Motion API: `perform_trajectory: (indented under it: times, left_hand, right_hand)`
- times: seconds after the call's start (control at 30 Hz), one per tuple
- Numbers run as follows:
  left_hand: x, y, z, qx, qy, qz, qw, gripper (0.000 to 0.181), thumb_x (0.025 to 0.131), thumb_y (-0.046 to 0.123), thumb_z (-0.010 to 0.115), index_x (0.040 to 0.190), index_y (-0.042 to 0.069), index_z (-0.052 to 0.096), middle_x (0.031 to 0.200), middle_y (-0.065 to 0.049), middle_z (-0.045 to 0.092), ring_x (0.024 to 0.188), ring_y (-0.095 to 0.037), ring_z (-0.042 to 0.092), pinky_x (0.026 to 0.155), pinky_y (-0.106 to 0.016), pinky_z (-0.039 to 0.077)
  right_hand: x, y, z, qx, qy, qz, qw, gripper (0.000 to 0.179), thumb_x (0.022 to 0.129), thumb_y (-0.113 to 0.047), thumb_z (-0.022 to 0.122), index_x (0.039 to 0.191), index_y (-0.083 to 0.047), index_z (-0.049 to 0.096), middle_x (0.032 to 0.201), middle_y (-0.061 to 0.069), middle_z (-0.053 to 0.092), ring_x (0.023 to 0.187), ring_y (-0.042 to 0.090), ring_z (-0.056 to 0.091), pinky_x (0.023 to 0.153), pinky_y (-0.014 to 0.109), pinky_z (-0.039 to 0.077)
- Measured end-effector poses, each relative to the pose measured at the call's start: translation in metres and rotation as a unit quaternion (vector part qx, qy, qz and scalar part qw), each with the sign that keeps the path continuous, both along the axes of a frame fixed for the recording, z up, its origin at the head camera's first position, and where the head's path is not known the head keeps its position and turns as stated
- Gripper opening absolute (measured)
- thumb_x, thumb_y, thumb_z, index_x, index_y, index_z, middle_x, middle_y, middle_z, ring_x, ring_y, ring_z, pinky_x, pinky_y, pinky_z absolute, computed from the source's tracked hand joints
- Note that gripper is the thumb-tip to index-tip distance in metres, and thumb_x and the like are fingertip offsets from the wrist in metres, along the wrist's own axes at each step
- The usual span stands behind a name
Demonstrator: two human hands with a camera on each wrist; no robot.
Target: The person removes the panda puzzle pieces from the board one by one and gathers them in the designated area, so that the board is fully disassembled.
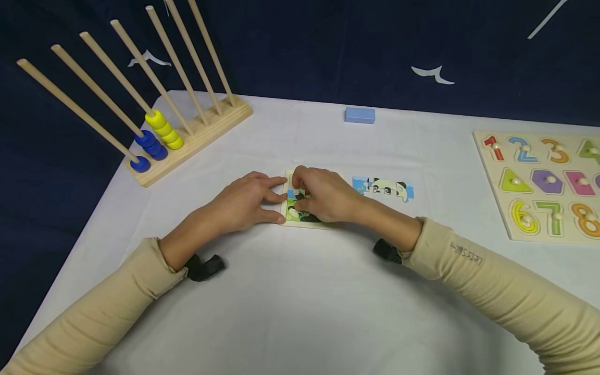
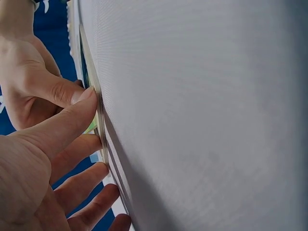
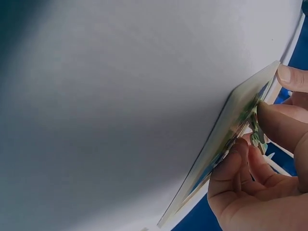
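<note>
A small panda jigsaw board [image 1: 304, 225] with a pale wooden rim lies mid-table, partly covered by the hands. My left hand [image 1: 239, 203] steadies its left edge, with the thumb at the near corner and the other fingers spread along the side. Over the board, my right hand [image 1: 330, 195] pinches a green-and-black jigsaw piece [image 3: 258, 137] between thumb and fingers; it looks tilted against the board in the right wrist view. Green and blue picture parts show between the fingers. Right of the board lies a strip of panda jigsaw pieces [image 1: 384, 189], seemingly joined.
At the back left stands a wooden peg rack [image 1: 201, 133] with tall rods and blue and yellow beads. A blue block [image 1: 360, 115] lies near the back edge. On the right is a number-and-shape knob puzzle [image 1: 503, 200]. A dark cloth hangs behind the white-covered table.
</note>
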State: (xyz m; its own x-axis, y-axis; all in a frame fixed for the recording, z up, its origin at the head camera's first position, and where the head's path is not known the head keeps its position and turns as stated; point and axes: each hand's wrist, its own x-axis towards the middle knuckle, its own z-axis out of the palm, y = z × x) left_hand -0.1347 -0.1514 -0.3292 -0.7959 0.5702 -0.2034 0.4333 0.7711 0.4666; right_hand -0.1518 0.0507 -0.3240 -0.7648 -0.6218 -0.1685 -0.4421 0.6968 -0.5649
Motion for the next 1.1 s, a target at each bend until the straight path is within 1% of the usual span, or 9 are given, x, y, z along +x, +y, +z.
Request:
perform_trajectory:
  times: [0.07,0.17,0.27,0.4,0.5,0.67,0.83,0.97,1.1]
  left_hand:
    - [0.0001,0.0001,0.0006,-0.003,-0.001,0.001,1.0,0.052,0.083,0.032,0.081,0.127,0.008,0.066,0.151,-0.007,0.045,0.137,-0.03,0.038,0.107,-0.045,0.035]
    - [-0.0002,0.0005,0.0011,-0.004,-0.001,-0.001,1.0,0.052,0.084,0.032,0.08,0.127,0.008,0.066,0.151,-0.007,0.044,0.137,-0.031,0.038,0.108,-0.044,0.035]
    - [-0.001,0.0008,0.001,-0.001,0.001,-0.006,1.0,0.052,0.084,0.032,0.08,0.127,0.008,0.066,0.151,-0.008,0.045,0.136,-0.032,0.039,0.108,-0.043,0.034]
    - [-0.001,0.0003,0.0012,0.003,0.004,-0.011,0.9999,0.052,0.084,0.032,0.08,0.127,0.007,0.066,0.15,-0.01,0.045,0.136,-0.033,0.04,0.109,-0.042,0.034]
    - [-0.0003,0.0,0.0019,0.004,0.002,-0.009,1.0,0.052,0.083,0.031,0.081,0.127,0.007,0.066,0.15,-0.01,0.045,0.135,-0.033,0.04,0.108,-0.042,0.034]
    - [-0.0004,-0.0002,0.001,0.001,-0.001,-0.004,1.0,0.052,0.084,0.031,0.081,0.127,0.007,0.066,0.15,-0.009,0.045,0.136,-0.033,0.039,0.109,-0.042,0.033]
    - [-0.0004,-0.0002,0.0011,-0.002,-0.001,-0.004,1.0,0.052,0.083,0.031,0.081,0.127,0.007,0.066,0.15,-0.01,0.045,0.137,-0.033,0.038,0.11,-0.043,0.032]
    - [-0.0001,0.0001,0.0019,-0.004,-0.002,-0.004,1.0,0.052,0.084,0.031,0.08,0.127,0.007,0.066,0.15,-0.009,0.045,0.136,-0.033,0.038,0.109,-0.043,0.033]
    - [-0.0002,0.0007,0.0019,-0.005,-0.004,-0.003,1.0,0.051,0.084,0.031,0.08,0.127,0.007,0.066,0.15,-0.009,0.045,0.136,-0.033,0.038,0.109,-0.043,0.033]
  right_hand:
    - [0.0001,0.0013,-0.0001,-0.004,0.001,0.0,1.0,0.03,0.089,-0.009,0.073,0.113,-0.001,0.058,0.093,0.007,0.059,0.084,0.023,0.053,0.078,0.037,0.045]
    - [0.0,0.0036,0.0006,-0.011,0.006,0.001,0.9999,0.029,0.089,-0.007,0.071,0.113,0.0,0.057,0.091,0.007,0.058,0.082,0.023,0.053,0.076,0.037,0.044]
    - [-0.0002,0.0061,0.0013,-0.017,0.015,-0.002,0.9997,0.025,0.088,-0.005,0.07,0.11,-0.001,0.057,0.086,0.007,0.056,0.077,0.022,0.052,0.073,0.037,0.042]
    - [-0.0006,0.008,0.0006,-0.024,0.025,-0.003,0.9994,0.019,0.086,-0.003,0.07,0.101,-0.003,0.058,0.081,0.006,0.054,0.074,0.022,0.05,0.069,0.036,0.04]
    - [-0.0009,0.008,-0.0005,-0.027,0.024,-0.004,0.9993,0.016,0.085,-0.002,0.069,0.098,-0.003,0.059,0.08,0.005,0.053,0.073,0.022,0.049,0.067,0.036,0.039]
    - [-0.001,0.007,0.0,-0.021,0.019,-0.009,0.9996,0.02,0.086,-0.003,0.069,0.104,-0.001,0.061,0.08,0.005,0.053,0.071,0.022,0.049,0.068,0.035,0.04]
    - [-0.0012,0.006,0.0004,-0.007,0.017,-0.012,0.9998,0.021,0.085,-0.005,0.071,0.105,0.0,0.066,0.082,0.006,0.056,0.075,0.022,0.05,0.071,0.036,0.04]
    - [-0.0001,0.0055,0.0005,0.003,0.023,-0.01,0.9997,0.027,0.085,-0.009,0.074,0.109,0.001,0.067,0.084,0.006,0.057,0.077,0.022,0.051,0.075,0.037,0.041]
    - [0.0018,0.0052,0.0012,0.014,0.038,-0.006,0.9992,0.029,0.086,-0.009,0.074,0.112,0.002,0.068,0.085,0.006,0.059,0.079,0.022,0.053,0.076,0.037,0.042]
